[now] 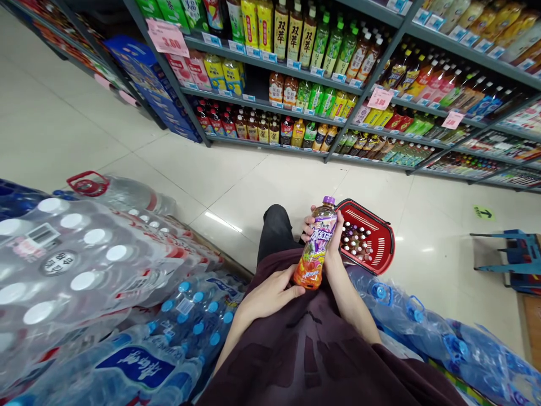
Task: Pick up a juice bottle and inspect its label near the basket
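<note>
A drink bottle (pixel 316 245) with a purple cap and a purple, orange-red label is held in front of my body, tilted with its cap away from me. My right hand (pixel 333 239) is wrapped round its upper part from behind, fingertips showing on the left side. At the base, my left hand (pixel 274 290) holds the bottle with its thumb along the bottom edge; some of its fingers are hidden. Just right of my hands, a red shopping basket (pixel 385 239) with a black rim stands on the floor, holding several dark bottles with mostly white caps (pixel 357 239).
Drink shelves (pixel 270 104) with pink price tags span the far side. Shrink-wrapped water packs (pixel 127 254) are stacked at my left. Large blue water bottles (pixel 422 327) lie at my right. A blue folding stool (pixel 513 262) stands farther right on the tiled floor (pixel 236 180).
</note>
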{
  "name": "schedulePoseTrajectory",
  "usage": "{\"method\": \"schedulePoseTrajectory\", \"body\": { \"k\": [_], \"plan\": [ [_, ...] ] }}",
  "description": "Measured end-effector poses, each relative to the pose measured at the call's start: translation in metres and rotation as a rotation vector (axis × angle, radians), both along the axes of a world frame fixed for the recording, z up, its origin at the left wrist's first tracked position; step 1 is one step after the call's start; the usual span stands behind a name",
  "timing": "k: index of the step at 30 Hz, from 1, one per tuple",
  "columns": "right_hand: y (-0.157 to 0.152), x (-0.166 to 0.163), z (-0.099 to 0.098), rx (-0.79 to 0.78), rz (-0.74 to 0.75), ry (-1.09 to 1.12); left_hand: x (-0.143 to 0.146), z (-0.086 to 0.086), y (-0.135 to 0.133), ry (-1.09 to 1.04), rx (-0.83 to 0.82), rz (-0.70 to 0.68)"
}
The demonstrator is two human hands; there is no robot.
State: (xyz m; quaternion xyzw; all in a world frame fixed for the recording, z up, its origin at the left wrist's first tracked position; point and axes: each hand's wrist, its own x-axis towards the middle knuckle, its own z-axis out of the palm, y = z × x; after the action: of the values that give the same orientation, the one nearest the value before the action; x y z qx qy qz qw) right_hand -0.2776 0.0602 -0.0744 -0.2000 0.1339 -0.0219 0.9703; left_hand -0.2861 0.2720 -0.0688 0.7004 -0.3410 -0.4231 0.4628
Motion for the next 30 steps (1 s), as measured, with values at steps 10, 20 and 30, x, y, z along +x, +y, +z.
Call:
{"method": "schedulePoseTrajectory", "body": {
  "k": [10, 20, 30],
  "plan": [
    [0.005, 0.000, 0.015, 0.042, 0.070, -0.034, 0.001, -0.001, 0.000, -0.023, 0.013, -0.064],
    [0.004, 0.000, 0.010, 0.071, 0.097, -0.022, 0.000, 0.000, 0.000, -0.023, -0.010, -0.050],
    [0.001, 0.001, 0.006, 0.063, 0.096, -0.011, 0.000, -0.005, 0.001, -0.008, 0.006, 0.007]
  ]
}}
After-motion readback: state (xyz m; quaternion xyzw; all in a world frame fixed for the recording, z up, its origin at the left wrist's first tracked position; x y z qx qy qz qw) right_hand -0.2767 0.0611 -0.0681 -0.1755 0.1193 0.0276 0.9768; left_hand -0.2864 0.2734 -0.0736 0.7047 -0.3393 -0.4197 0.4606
